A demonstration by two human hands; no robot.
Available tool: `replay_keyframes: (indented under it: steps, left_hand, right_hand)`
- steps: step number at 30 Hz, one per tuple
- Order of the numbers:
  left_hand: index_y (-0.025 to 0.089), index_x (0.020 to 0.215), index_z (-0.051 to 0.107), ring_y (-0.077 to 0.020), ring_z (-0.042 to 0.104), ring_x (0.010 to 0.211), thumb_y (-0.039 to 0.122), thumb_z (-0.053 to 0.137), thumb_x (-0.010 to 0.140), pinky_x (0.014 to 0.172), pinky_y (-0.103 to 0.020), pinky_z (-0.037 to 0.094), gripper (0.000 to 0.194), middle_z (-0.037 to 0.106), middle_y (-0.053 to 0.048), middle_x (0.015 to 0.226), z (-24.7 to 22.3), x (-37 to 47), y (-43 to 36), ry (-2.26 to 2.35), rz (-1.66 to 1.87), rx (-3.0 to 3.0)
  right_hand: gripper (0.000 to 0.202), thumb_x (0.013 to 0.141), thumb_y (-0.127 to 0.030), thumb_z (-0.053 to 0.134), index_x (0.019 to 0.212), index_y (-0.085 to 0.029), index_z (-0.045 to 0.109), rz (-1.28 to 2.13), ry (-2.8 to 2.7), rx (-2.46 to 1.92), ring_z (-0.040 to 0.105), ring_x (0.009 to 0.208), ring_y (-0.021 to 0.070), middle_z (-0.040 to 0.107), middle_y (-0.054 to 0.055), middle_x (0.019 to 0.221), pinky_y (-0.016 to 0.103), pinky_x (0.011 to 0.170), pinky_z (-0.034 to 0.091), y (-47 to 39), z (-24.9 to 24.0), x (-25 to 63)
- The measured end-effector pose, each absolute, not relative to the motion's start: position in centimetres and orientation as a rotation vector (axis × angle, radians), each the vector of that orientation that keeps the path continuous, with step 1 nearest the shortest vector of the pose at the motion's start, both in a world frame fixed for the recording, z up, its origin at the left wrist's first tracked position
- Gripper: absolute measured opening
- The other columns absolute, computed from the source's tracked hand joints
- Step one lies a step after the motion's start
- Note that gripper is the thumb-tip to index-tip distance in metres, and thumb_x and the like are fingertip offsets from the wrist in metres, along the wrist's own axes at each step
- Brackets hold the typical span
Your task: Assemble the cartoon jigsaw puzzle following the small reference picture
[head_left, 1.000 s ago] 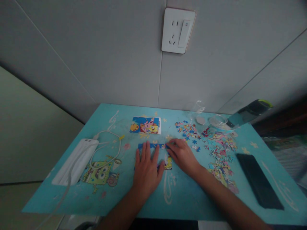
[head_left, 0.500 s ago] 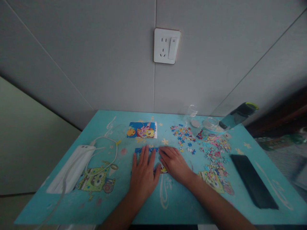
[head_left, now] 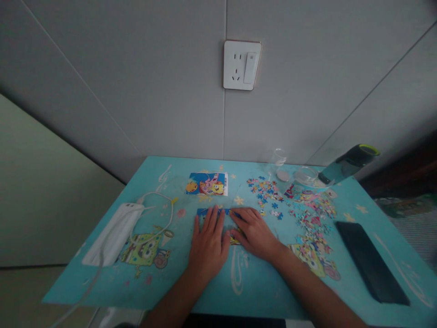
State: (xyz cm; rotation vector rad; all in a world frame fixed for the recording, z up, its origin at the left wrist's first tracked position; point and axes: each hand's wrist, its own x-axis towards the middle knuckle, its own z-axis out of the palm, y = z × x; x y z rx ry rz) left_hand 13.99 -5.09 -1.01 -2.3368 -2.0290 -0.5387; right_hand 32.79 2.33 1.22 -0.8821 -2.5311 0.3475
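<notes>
A partly joined jigsaw puzzle [head_left: 202,212] lies on the turquoise table, its blue top edge and a yellow part showing between my hands. My left hand [head_left: 210,239] rests flat over it, fingers stretched out and holding nothing. On the puzzle's right side is my right hand [head_left: 254,230], its fingers bent and touching the puzzle, the thumb apart from the index finger. No loose piece shows between them. Most of the puzzle is hidden under both hands. Beyond it lies a picture card [head_left: 207,184] with cartoon figures on blue.
Loose puzzle pieces [head_left: 264,189] lie right of the card, and a larger heap [head_left: 314,218] farther right. Behind stand a clear cup [head_left: 279,157] and a tilted bottle [head_left: 350,163]. A dark flat case [head_left: 372,262] lies right; a white power strip [head_left: 114,234] with cables lies left.
My right thumb has moved down and away from the index finger. The left hand stays flat on the puzzle. The whole view has shifted slightly.
</notes>
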Motion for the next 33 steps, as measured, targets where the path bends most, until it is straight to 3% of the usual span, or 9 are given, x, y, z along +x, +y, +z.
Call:
replay_keyframes:
  steps: [6, 14, 19, 22, 33]
  left_hand:
    - [0.022, 0.158, 0.029, -0.0263, 0.023, 0.155, 0.023, 0.037, 0.103, 0.127, -0.062, 0.014, 0.055, 0.031, -0.009, 0.165, -1.3, 13.5, -5.1, -2.069, -0.769, -2.371]
    - [0.022, 0.146, 0.044, -0.0249, 0.027, 0.154, 0.016, 0.036, 0.102, 0.128, -0.062, 0.014, 0.045, 0.044, -0.008, 0.157, 0.8, 11.0, -5.4, -2.01, -1.188, -2.252]
    - [0.022, 0.146, 0.045, -0.0268, 0.033, 0.151, 0.022, 0.046, 0.1, 0.126, -0.056, 0.029, 0.046, 0.043, -0.01, 0.157, 1.1, 7.6, -5.6, -1.995, -1.007, -2.218]
    - [0.021, 0.148, 0.044, -0.0287, 0.033, 0.151, 0.026, 0.047, 0.101, 0.125, -0.056, 0.03, 0.048, 0.042, -0.011, 0.157, 0.4, 6.5, -5.9, -1.996, -0.838, -2.246]
    - [0.012, 0.156, 0.032, -0.0355, 0.016, 0.156, 0.045, 0.05, 0.1, 0.126, -0.062, 0.019, 0.068, 0.021, -0.018, 0.167, 0.3, 7.6, -6.0, -1.938, -0.466, -2.385]
  right_hand:
    - [0.052, 0.097, -0.042, 0.062, 0.142, -0.019, 0.057, 0.357, -2.547, -0.878, 0.055, 0.126, 0.0318, 0.062, 0.016, 0.135, 0.054, 0.108, 0.044, 2.3, 1.3, 32.8]
    - [0.054, 0.095, -0.044, 0.065, 0.141, -0.018, 0.058, 0.359, -2.568, -0.928, 0.054, 0.128, 0.0328, 0.06, 0.016, 0.139, 0.054, 0.109, 0.043, 2.2, 1.3, 32.7]
    - [0.052, 0.095, -0.043, 0.065, 0.141, -0.019, 0.059, 0.345, -2.556, -0.92, 0.052, 0.13, 0.0336, 0.058, 0.017, 0.141, 0.055, 0.11, 0.042, 2.1, 0.9, 32.7]
    - [0.051, 0.095, -0.042, 0.065, 0.141, -0.019, 0.059, 0.349, -2.538, -0.892, 0.053, 0.13, 0.0332, 0.058, 0.017, 0.141, 0.056, 0.11, 0.043, 2.1, 1.0, 32.8]
    - [0.039, 0.093, -0.03, 0.069, 0.132, -0.026, 0.063, 0.409, -2.364, -1.026, 0.053, 0.131, 0.0326, 0.058, 0.013, 0.141, 0.056, 0.107, 0.046, -0.1, 1.4, 33.0]
